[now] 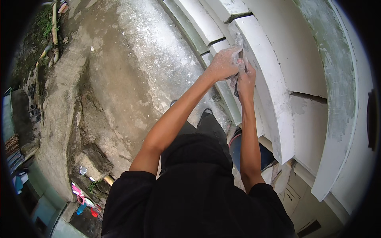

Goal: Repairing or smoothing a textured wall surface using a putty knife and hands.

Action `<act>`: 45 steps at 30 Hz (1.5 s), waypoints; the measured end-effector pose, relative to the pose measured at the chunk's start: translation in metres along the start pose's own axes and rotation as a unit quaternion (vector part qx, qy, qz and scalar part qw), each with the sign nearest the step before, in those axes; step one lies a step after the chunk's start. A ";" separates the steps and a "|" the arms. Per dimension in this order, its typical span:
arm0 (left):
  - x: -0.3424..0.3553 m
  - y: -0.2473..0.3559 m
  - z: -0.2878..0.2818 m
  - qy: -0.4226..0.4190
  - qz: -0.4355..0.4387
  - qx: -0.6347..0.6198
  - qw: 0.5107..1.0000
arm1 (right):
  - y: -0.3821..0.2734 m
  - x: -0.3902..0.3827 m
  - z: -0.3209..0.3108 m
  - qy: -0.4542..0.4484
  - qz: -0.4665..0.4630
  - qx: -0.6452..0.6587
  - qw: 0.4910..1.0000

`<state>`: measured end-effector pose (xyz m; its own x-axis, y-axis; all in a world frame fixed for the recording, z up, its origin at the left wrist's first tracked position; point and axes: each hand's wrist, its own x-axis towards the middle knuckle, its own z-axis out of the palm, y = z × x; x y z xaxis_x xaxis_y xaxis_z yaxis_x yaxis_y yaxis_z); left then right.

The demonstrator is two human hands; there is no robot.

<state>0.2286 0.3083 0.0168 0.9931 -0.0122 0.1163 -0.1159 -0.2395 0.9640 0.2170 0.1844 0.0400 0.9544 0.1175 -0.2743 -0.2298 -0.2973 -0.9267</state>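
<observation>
Both my hands meet in front of the white concrete ledge [266, 59], dusted with white powder. My left hand [225, 64] is closed, its fingers at a crumpled, translucent piece that looks like thin plastic [238, 39]. Beside it, my right hand [247, 81] is closed with the thumb up, around a tool with a dark handle [236, 89]. The handle's lower end sticks out below the fingers. The tool's other end is hidden between the hands, so its kind cannot be made out.
Stepped white ledges and a pale wall [305, 51] rise on the right, with dark gaps between blocks. White flecks cover the concrete floor [158, 51]. A dark blue container [242, 152] stands by my right forearm. At left are a broken concrete edge [75, 107] and a concrete block [93, 160].
</observation>
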 end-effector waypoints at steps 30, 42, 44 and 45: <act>-0.002 -0.027 0.024 0.080 0.073 -0.002 0.994 | 0.018 0.003 0.007 0.067 -0.103 -0.028 0.992; 0.013 -0.019 -0.001 0.040 -0.001 -0.057 0.998 | -0.002 0.019 0.009 0.006 -0.075 -0.030 0.997; 0.006 -0.027 0.015 0.060 0.040 -0.035 0.997 | 0.008 0.010 0.010 0.037 -0.106 -0.032 0.993; 0.001 -0.031 0.023 0.078 0.085 -0.013 0.993 | 0.012 0.002 0.010 0.071 -0.140 -0.033 0.987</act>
<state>0.2338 0.2932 -0.0186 0.9446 0.1012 0.3123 -0.2847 -0.2208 0.9328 0.2144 0.1903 0.0259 0.9969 0.0707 0.0336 0.0554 -0.3335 -0.9411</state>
